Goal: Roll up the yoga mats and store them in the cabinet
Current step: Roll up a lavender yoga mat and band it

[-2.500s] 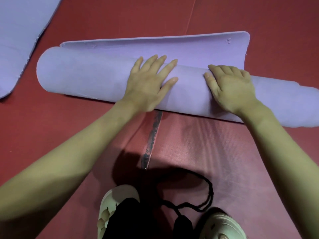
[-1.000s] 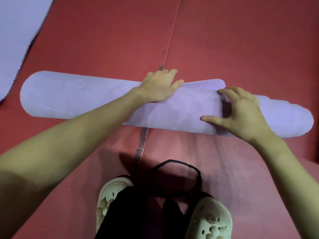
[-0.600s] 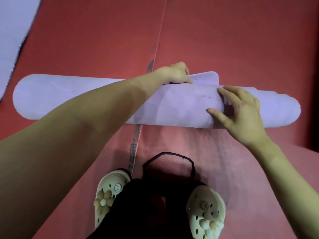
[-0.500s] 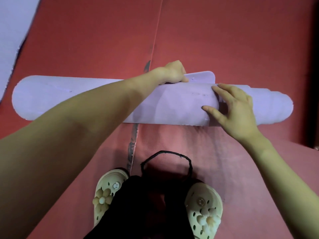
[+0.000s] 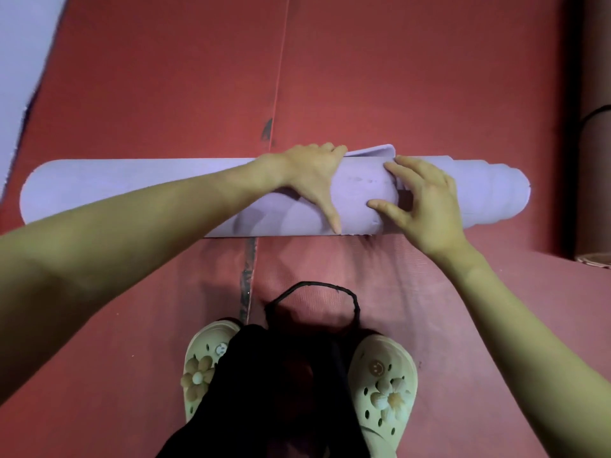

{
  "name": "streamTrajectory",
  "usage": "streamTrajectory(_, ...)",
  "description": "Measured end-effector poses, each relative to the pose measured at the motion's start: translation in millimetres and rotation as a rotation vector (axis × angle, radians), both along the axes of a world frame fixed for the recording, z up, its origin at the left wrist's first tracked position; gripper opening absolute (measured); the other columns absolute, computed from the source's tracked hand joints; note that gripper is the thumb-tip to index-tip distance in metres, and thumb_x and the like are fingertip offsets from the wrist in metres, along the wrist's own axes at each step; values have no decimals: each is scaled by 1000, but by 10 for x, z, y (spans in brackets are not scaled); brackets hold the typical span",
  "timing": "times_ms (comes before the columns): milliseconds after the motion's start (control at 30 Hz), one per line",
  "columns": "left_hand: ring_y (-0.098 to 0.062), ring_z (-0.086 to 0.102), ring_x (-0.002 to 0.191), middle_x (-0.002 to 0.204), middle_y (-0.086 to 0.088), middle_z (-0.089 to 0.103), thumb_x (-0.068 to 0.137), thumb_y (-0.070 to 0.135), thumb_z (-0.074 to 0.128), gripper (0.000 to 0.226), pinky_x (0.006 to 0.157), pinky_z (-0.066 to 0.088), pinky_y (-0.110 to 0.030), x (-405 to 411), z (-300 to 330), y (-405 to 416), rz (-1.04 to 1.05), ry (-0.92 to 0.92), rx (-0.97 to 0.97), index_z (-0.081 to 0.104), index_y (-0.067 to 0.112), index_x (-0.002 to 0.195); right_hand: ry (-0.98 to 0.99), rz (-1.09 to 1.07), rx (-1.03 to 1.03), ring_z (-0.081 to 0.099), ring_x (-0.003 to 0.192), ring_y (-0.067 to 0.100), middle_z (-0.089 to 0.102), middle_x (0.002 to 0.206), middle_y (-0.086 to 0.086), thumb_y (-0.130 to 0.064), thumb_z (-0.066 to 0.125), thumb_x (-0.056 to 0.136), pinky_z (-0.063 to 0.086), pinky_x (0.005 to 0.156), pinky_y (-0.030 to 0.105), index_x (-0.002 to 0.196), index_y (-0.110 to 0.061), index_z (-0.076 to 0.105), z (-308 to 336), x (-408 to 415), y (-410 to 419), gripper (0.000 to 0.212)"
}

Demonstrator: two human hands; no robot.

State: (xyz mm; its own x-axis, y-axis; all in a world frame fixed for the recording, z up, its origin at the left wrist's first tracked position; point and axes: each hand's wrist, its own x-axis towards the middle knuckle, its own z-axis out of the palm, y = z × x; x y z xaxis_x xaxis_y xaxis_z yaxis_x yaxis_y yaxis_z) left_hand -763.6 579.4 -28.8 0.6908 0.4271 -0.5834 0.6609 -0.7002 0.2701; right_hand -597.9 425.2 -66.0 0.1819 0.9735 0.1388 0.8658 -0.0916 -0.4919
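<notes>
Lilac mat [image 5: 132, 190] is nearly rolled; left hand [image 5: 310, 173] grips its flap, right hand [image 5: 426, 200] rests spread. Tuck tightly, keeping ends even.

We see a red floor [image 5: 396, 77] with a dark seam, a black cord loop [image 5: 314, 289], and pale clogs [image 5: 385, 388] with flower charms.

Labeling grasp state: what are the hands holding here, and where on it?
Both hands are on the rolled purple mat, right of its middle. Left hand wraps over the top; right hand rests spread on it.
</notes>
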Motion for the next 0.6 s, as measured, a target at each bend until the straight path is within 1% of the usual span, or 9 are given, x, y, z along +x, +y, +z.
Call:
streamTrajectory(67,-26,54,103,113,-2,53,36,82,75,117,88,47,-41,-42,-118,-41,-48,-90,112,41,14,126,2,-31,72,54,117,30,59,127,12,-45,65,85,43,97,44,120,-6,62,43,-80,-94,53)
streamTrajectory(133,-27,55,105,115,-2,55,40,81,74,112,83,45,-38,-56,-141,-1,-34,-122,115,42,16,125,-25,-54,168,55,98,29,61,106,11,-30,65,89,45,80,40,104,-6,65,108,-189,-242,28)
streamTrajectory(167,-27,55,105,115,-2,56,40,81,74,109,80,42,-37,-50,-131,25,-29,-118,101,44,17,123,-44,-32,173,54,87,27,60,93,8,-27,64,90,44,70,38,93,-8,64,119,-235,-321,20)
streamTrajectory(200,-26,56,105,115,-1,56,40,81,74,106,78,40,-36,-40,-118,49,-26,-113,90,45,19,121,-52,20,135,54,78,26,58,83,5,-28,61,90,42,62,35,86,-10,62,103,-271,-384,18)
streamTrajectory(267,-24,56,104,114,2,57,38,83,72,104,78,41,-36,-22,-116,86,-21,-116,60,46,21,118,-17,170,-92,59,69,27,59,73,0,-34,60,89,36,55,28,84,-14,61,17,-314,-466,20)
streamTrajectory(333,-23,56,102,112,3,57,36,85,69,105,79,43,-36,-31,-140,105,-22,-128,50,46,21,116,-9,310,-405,63,79,29,66,84,0,-41,64,88,35,59,28,94,-16,63,-99,-376,-483,25)
streamTrajectory(400,-23,55,99,110,2,57,37,85,69,103,77,41,-35,-36,-170,122,-34,-136,56,46,20,114,-58,412,-598,61,95,26,65,102,0,-48,66,85,37,68,30,104,-17,60,-210,-473,-463,37)
streamTrajectory(467,-22,55,96,108,3,57,40,83,71,98,75,40,-34,-18,-171,148,-41,-146,45,47,20,111,-87,470,-659,58,101,26,62,108,0,-49,68,82,38,72,31,104,-15,58,-289,-591,-433,42)
streamTrajectory(600,-20,53,92,107,4,57,45,77,76,89,73,37,-32,-22,-173,188,-42,-150,22,48,21,108,-158,546,-702,56,106,28,59,114,6,-39,67,84,40,80,34,104,-12,53,-414,-728,-394,36)
